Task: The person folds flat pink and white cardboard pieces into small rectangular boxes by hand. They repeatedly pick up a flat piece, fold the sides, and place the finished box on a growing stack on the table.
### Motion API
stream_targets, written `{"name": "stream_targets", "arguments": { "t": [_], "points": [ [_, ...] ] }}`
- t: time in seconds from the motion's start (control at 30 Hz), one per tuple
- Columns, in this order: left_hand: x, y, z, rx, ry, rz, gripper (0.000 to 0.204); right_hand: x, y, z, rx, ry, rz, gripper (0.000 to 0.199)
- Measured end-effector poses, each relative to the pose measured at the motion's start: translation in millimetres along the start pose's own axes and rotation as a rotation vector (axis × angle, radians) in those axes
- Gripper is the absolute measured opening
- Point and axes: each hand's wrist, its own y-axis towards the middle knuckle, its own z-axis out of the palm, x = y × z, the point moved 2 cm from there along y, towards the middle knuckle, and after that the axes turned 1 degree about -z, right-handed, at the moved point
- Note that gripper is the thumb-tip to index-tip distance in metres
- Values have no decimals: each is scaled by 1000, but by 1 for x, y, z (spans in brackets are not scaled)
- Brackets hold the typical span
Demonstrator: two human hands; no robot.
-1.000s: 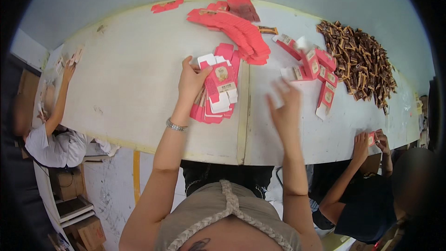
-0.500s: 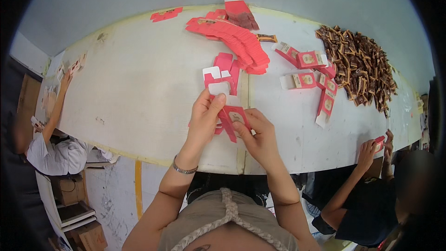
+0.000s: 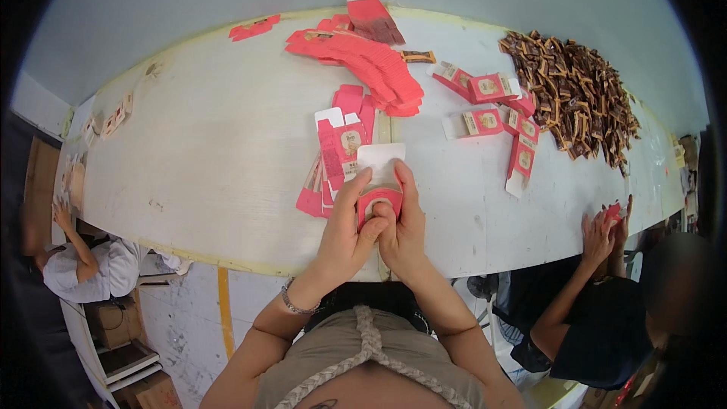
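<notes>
"What's new?"
"My pink carton (image 3: 379,195) no longer slants; it's squared up, mouth seemingly open, so it's box-shaped now."
"Held?"
"My left hand (image 3: 343,231) and right hand (image 3: 407,235) curl snugly round 2 sides, above the table's (image 3: 212,167) near edge."

Packing workshop, apparently: shared worktable (image 3: 204,144), flat cartons (image 3: 330,144), heaped wrapped packets (image 3: 568,95).

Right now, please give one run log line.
left hand: on pink box | right hand: on same box | white flap: open
</notes>
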Motion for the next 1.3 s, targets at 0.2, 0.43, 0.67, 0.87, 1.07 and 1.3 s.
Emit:
{"name": "stream_targets", "arguments": {
  "t": [0.2,0.43,0.67,0.87,1.07,1.3],
  "points": [
    [1,-6,-16,184,196,-93,38,-17,-3,-9,247,63,228,26],
    [8,-15,-18,184,-275,-394,30,4,-8,2,-225,174,-56,13],
    [7,-25,-20,134,-301,-304,35,11,2,-13,221,525,304,10],
    [4,-26,-18,174,-334,-200,38,14,-1,-22,214,458,289,15],
    [10,-23,-20,139,-368,-179,30,28,-14,-22,221,286,130,31],
    [34,24,-21,-37,140,-118,43,12,17,-114,-342,-742,-123,37]
  ]
}}
